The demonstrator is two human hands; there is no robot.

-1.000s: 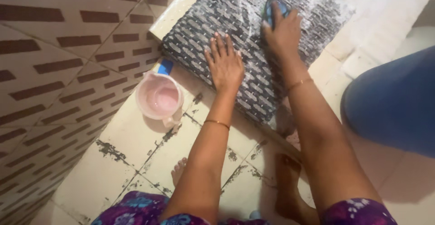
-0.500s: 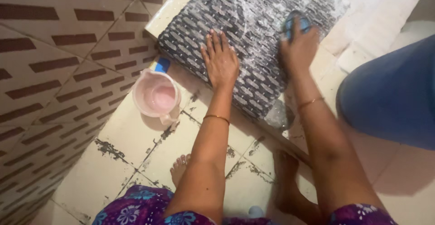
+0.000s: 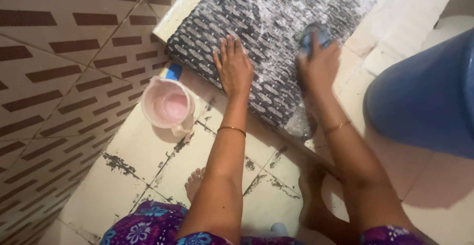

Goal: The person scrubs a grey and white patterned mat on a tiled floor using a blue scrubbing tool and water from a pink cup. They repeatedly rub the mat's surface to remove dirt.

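We pin the soapy mat (image 3: 276,37) w/ left hand (image 3: 233,67) flat, fingers spread; right hand (image 3: 318,64) grips blue brush (image 3: 312,35). Mat looks limp, slick, prob. water-heavy — best gripped at an edge.

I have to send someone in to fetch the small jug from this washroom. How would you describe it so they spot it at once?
Start at the brown-patterned tiled wall on the left and look to the floor at its foot, beside the near corner of the soapy black-and-white mat that the left hand presses flat. There stands a pale pink plastic jug, round, open-topped, with a handle. Nothing else there is pink; the big tub opposite is blue.
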